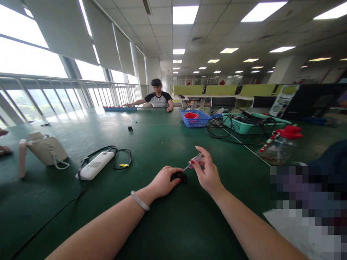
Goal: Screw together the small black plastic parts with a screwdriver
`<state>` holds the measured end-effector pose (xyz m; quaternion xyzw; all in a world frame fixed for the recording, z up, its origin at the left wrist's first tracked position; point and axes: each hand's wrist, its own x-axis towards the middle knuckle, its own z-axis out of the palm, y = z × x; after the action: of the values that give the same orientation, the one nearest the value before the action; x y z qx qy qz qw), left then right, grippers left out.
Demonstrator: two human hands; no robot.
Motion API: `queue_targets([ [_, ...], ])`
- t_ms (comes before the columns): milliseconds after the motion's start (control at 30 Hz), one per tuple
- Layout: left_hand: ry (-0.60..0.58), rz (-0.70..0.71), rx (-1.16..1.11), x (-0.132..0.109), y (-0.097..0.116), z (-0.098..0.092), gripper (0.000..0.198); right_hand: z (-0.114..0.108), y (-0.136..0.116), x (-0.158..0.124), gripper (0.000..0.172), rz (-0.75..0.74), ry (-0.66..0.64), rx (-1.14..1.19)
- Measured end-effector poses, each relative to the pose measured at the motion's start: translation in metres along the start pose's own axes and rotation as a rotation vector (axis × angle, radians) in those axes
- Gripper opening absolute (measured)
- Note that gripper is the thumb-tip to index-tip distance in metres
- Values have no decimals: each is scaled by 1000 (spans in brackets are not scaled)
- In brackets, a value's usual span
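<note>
On the green tabletop [151,144] in front of me, my left hand [166,180] grips a small black part [181,177] and holds it against the surface. What exactly the part is I cannot make out, since my fingers cover some of it. My right hand [208,171] pinches the handle of a small screwdriver [195,159] between thumb and fingers. The screwdriver slants down to the left, its thin shaft reaching the top of the black part. Whether the tip sits in a screw is too small to tell.
A white power strip [98,165] with a black cord lies left, beside a beige bottle [47,148]. Farther back are a blue basket [194,121], a teal basket [238,127] with cables, and a red-lidded jar [282,146]. A person [158,97] sits across the table.
</note>
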<state>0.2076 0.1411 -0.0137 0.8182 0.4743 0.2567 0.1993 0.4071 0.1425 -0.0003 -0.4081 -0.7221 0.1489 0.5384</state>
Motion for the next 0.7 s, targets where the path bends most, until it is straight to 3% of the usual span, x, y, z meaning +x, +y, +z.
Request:
queue_targets([
  [333,3,38,11,1,-3,2,37,1,-11,-5,37,-168,-86,-85],
  [700,-2,29,3,0,0,0,37,-4,-6,-3,40,-94,-54,-86],
])
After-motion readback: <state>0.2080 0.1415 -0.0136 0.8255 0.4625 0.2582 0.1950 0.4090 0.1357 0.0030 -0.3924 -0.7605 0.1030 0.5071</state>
